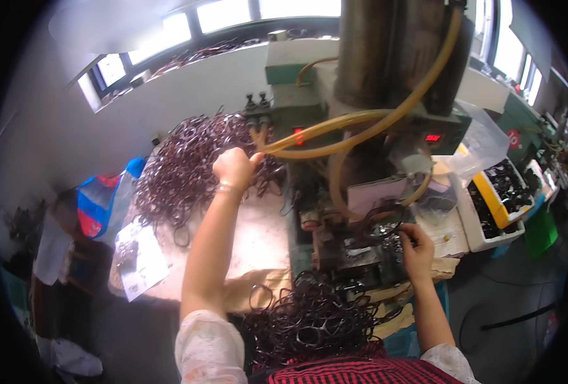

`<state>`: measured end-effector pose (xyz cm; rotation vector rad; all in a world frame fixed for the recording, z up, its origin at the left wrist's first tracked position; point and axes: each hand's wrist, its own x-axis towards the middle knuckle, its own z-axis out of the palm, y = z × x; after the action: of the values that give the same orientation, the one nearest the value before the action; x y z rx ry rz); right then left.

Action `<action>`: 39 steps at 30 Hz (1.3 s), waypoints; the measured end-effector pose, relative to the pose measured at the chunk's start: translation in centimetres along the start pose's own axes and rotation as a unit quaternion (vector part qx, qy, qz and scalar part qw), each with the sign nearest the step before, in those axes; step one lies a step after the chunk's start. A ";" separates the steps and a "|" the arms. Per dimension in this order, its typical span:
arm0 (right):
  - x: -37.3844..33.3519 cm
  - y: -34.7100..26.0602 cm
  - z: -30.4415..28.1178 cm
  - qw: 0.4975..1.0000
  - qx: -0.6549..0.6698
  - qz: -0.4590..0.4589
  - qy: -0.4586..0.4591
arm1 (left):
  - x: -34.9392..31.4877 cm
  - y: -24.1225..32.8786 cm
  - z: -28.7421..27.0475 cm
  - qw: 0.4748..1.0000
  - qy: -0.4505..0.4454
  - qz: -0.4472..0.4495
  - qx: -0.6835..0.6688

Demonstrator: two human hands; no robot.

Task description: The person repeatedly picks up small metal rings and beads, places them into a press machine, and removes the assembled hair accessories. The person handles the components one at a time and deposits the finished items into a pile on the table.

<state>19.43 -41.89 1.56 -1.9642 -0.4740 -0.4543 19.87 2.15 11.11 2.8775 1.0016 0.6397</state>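
Note:
My left hand (235, 168) is raised beside the press, its fingers curled closed and the thumb pointing right toward the yellow hoses (335, 128). Whatever sits inside that fist is hidden. Behind and below it spreads a large heap of brown rings (197, 160) on the pale table (245, 237). At the press bed (361, 253), my right hand (417, 251) is closed in a pinch at the edge of a thin dark ring (386, 217). A pile of dark rings (313, 320) lies against my lap, in front of the bed.
The press column (386, 51) rises at centre right, with a lit red display (432, 138). White boxes of dark parts (502, 185) stand at the right. A white paper sheet (140, 259) and a blue-red bag (101, 205) lie left. A black hose (518, 318) crosses the floor.

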 end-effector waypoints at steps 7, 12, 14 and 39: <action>-2.9 -0.3 -2.9 0.994 0.049 0.093 0.015 | -0.1 -2.9 6.5 0.980 -0.138 -0.066 -0.124; -4.8 -0.6 -4.3 0.989 0.045 0.129 0.057 | -6.8 -8.0 8.2 0.993 -0.007 0.085 -0.084; -5.0 -1.5 -4.4 0.992 0.024 0.108 0.066 | -10.3 -10.0 8.5 0.981 -0.118 0.082 -0.133; -1.2 -13.5 3.1 0.903 0.394 0.147 -0.086 | -20.5 -0.7 -5.9 0.776 0.160 -0.098 -0.602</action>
<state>11.77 -33.83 9.96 -1.2496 -0.3785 0.1116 2.59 -10.25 8.82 1.5339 0.5204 1.1899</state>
